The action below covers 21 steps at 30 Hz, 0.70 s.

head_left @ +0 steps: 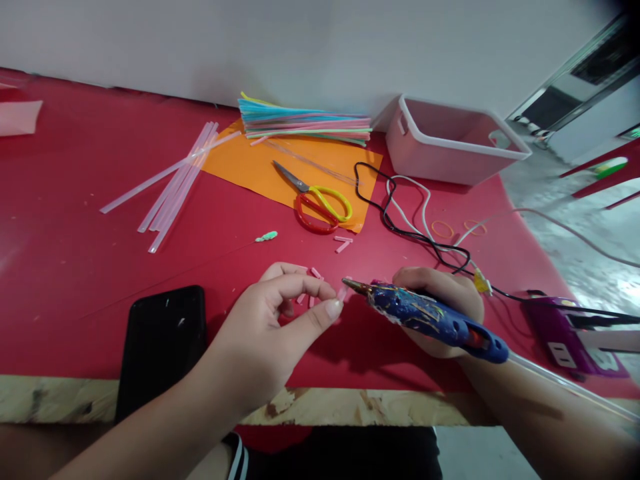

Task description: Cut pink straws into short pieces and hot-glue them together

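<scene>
Between the thumb and forefinger of my left hand [285,320] is a small pink piece [342,293], pinched at its end. My right hand [445,300] is wrapped round a blue hot glue gun [425,317], smeared with dried glue. The gun's metal nozzle points left and sits just by the pinched piece; whether they touch I cannot tell. From the gun's rear sticks a clear glue stick [565,381]. More short pink pieces [343,245] lie on the red tabletop [240,267], some partly hidden behind my left fingers.
Scissors [315,200] and a bundle of pipe cleaners [305,123] lie on orange paper [240,163]. Pale glue sticks [175,187] are at left, a black phone [163,340] near the front edge. A pink bin [450,147], tangled cables [420,233] and a purple power strip [560,333] are at right.
</scene>
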### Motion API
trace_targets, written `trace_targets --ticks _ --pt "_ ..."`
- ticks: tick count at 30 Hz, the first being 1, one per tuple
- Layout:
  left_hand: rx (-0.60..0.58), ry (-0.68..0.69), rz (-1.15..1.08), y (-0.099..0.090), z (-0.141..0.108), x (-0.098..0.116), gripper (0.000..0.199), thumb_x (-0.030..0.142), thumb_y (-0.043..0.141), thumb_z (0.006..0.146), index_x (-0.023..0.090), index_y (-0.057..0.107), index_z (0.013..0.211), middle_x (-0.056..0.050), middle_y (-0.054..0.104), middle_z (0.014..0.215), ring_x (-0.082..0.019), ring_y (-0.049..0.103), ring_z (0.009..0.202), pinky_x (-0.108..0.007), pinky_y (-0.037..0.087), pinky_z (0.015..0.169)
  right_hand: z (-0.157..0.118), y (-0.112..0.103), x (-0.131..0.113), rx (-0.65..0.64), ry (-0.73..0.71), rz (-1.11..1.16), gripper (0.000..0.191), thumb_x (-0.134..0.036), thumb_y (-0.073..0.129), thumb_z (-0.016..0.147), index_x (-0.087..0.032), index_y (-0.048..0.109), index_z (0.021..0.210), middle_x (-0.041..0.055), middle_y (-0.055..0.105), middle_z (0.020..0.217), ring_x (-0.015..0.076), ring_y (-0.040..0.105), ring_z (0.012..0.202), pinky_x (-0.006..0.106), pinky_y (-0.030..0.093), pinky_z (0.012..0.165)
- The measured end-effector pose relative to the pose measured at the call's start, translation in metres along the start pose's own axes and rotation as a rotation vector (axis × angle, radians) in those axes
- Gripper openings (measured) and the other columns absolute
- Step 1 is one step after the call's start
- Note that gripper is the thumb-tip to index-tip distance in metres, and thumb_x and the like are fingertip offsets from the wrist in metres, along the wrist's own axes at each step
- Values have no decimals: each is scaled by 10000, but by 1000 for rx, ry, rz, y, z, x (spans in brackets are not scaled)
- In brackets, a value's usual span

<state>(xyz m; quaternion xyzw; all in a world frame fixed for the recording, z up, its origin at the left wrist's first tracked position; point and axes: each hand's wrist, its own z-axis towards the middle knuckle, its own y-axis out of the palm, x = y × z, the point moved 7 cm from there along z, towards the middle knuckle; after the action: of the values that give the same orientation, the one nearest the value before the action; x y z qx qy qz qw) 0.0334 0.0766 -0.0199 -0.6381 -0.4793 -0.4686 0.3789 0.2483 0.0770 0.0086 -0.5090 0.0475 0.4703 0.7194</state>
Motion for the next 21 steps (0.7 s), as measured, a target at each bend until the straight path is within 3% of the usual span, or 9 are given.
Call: trace_targets --ticks 21 --pt "5 -19 7 1 0 1 135 385 733 835 251 749 842 -17 571 1052 -196 566 961 -408 431 935 0 1 0 -9 -8 6 170 -168 648 780 -245 591 920 -9 713 747 127 628 530 253 470 519"
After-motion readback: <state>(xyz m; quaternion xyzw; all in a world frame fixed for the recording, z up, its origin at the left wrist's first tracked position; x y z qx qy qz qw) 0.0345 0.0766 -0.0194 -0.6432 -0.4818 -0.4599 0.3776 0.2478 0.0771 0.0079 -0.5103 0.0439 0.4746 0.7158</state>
